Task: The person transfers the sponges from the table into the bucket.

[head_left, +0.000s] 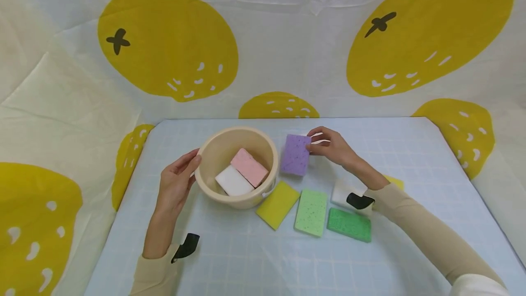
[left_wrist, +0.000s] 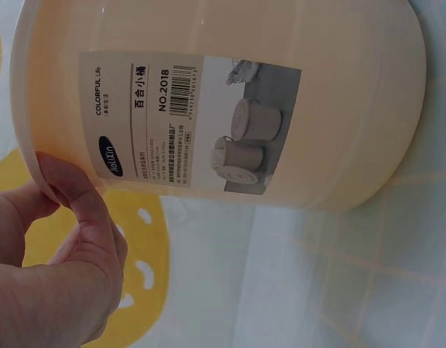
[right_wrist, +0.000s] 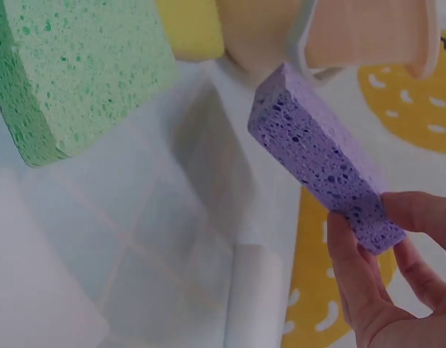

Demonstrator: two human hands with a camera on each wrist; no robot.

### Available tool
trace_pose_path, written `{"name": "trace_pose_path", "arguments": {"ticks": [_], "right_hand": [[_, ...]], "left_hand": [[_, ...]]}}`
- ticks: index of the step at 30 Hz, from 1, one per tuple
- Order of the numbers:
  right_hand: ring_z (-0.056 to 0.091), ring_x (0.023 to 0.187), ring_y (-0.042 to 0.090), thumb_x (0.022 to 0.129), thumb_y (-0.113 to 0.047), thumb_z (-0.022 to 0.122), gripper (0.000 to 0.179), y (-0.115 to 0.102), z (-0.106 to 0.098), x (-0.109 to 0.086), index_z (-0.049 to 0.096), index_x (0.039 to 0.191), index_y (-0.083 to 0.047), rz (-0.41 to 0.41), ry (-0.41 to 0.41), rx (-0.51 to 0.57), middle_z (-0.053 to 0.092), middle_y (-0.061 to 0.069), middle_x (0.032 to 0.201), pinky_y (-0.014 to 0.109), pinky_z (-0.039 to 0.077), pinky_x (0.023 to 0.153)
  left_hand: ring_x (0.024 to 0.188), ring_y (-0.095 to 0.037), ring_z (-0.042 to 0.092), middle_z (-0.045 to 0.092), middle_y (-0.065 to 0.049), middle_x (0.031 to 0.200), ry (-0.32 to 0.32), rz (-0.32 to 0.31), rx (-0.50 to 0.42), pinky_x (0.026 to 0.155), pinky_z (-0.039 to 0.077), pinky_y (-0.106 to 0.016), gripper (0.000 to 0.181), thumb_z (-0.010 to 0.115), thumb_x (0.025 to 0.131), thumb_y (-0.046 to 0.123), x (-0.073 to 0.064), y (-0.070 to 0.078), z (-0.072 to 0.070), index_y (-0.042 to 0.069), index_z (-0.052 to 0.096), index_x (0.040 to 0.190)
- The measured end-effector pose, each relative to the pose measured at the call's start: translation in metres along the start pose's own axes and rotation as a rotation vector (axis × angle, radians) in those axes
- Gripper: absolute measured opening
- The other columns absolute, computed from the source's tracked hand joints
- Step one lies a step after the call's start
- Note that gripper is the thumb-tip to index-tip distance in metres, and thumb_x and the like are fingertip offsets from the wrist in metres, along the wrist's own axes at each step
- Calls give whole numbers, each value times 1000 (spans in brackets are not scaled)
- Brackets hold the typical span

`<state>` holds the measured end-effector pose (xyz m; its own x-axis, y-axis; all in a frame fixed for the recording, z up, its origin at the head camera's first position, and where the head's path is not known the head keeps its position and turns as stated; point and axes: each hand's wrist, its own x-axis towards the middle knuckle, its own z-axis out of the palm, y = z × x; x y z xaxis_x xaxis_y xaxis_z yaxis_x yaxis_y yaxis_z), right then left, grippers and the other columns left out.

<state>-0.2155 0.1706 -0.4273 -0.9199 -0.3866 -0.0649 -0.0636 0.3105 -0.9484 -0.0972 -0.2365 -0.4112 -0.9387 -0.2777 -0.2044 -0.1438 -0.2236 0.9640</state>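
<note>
My left hand pinches the rim of a beige bucket at its left side; in the left wrist view the thumb and finger close on that rim beside a printed label. Inside the bucket lie a pink sponge and a white sponge. To the right of the bucket, my right hand holds a purple sponge by one end between thumb and fingers. The right wrist view shows this purple sponge tilted above the table, its shadow below.
Between the bucket and my right forearm lie a yellow sponge, a light green sponge, a darker green sponge and a white block. Another yellow piece is partly behind the right sleeve. A patterned cloth stands behind the table.
</note>
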Motion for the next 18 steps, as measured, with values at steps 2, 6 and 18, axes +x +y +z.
{"name": "trace_pose_path", "arguments": {"ticks": [2, 6, 18], "right_hand": [[68, 105, 29, 97, -7, 72, 38, -4, -4, 0, 56, 130, 2, -1, -3, 8, 60, 26, 127, 42, 61, 90], [68, 105, 29, 98, -9, 72, 38, -12, -10, -1, 55, 130, 1, 3, -16, 11, 60, 25, 127, 33, 62, 86], [71, 99, 19, 98, -7, 70, 40, -43, -25, -6, 53, 133, 5, -4, -40, 41, 58, 28, 128, 34, 62, 87]], "left_hand": [[111, -10, 66, 70, 0, 124, -2, 0, 1, 93, 56, -23, 55, 80, 92, 24, 0, 0, 0, 1, 62, 138], [111, -10, 66, 70, 0, 124, -8, -2, 0, 93, 56, -23, 55, 80, 92, 23, 1, 1, 0, 0, 62, 139], [110, -10, 66, 69, 1, 124, -27, 3, 9, 91, 57, -23, 55, 80, 92, 22, 2, 4, -2, -1, 61, 138]]}}
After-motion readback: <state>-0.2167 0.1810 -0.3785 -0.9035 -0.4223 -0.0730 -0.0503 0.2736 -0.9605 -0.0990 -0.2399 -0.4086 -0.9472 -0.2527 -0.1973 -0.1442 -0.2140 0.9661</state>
